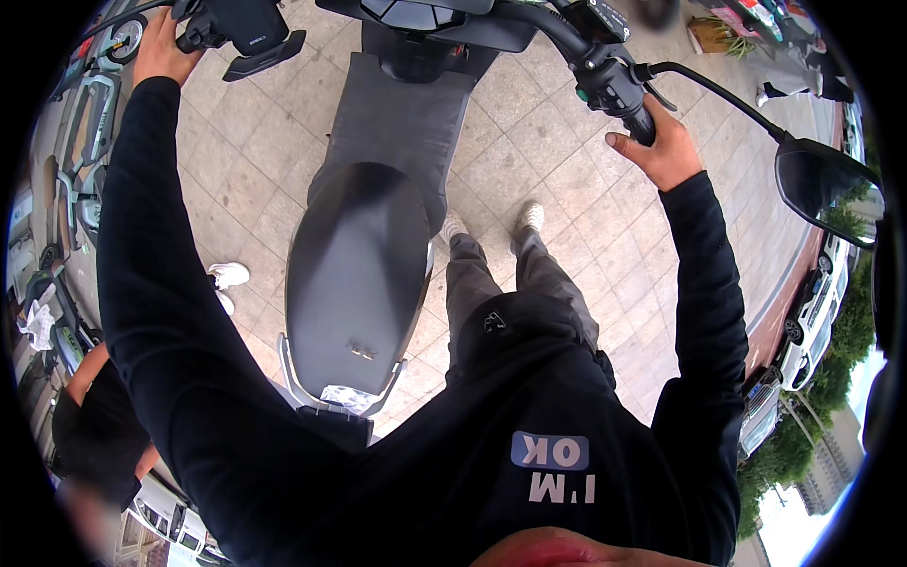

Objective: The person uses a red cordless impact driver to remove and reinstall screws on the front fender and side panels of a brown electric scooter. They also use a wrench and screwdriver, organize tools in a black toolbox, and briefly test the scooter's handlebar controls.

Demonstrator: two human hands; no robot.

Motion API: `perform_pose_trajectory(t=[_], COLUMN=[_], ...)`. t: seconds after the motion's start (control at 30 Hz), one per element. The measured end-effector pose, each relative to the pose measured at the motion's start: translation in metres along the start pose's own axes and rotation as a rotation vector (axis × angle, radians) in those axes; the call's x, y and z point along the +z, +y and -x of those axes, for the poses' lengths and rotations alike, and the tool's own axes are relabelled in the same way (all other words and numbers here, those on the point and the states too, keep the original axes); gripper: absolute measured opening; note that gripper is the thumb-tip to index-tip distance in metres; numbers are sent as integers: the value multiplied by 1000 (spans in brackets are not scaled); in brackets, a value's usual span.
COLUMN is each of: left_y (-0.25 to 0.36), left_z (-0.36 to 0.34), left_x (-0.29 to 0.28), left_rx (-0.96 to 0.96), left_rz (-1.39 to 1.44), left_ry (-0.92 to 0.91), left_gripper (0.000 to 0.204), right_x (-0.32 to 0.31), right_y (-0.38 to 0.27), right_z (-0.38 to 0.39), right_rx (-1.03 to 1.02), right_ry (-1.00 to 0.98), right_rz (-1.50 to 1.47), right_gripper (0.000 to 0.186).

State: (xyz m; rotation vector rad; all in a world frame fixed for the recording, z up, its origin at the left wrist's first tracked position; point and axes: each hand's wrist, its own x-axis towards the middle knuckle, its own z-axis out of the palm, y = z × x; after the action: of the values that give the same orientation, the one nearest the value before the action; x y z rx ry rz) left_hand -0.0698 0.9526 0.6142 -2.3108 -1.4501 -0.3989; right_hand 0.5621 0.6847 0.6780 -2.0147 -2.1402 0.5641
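An electric scooter stands on my left, its long black seat point(354, 265) and grey footboard point(402, 118) beside my legs. My right hand point(664, 146) is wrapped round the black right handlebar grip point(641, 125), its thumb lying toward the inner side. At the upper left, my left hand point(165, 55) reaches across to the left end of the handlebar and is closed round it; its fingertips are partly hidden. Near that hand sits a dark phone-like device point(248, 26) on the bar. The right mirror point(822, 189) sticks out beyond my right hand on a curved stem.
I stand on pale paving tiles point(548, 123). A person in black point(94, 420) is at the lower left, and a white shoe point(229, 275) shows beside the seat. Several parked bikes and scooters point(90, 132) line the left; parked cars point(812, 326) and trees line the right.
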Motion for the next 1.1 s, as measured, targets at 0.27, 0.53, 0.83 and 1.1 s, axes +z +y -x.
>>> perform_pose_trajectory(t=[0.27,0.53,0.83,1.1], left_y=[-19,3,-5,1], left_z=[-4,-9,-9,-10], left_x=[17,-3,5,6], left_rx=[2,53,-35,-88], left_rz=[36,141,37,20], left_ry=[-2,8,-133,-182], left_gripper=[79,85,65,60], right_x=[3,0,2,3], right_y=[13,7,10,8], right_z=[-9,-14,-13,-11], right_rx=[41,227,244,236], right_ry=[-187,-306,-274,-223], right_rz=[-348,-497,-437,-350], right_gripper=[42,37,39,42])
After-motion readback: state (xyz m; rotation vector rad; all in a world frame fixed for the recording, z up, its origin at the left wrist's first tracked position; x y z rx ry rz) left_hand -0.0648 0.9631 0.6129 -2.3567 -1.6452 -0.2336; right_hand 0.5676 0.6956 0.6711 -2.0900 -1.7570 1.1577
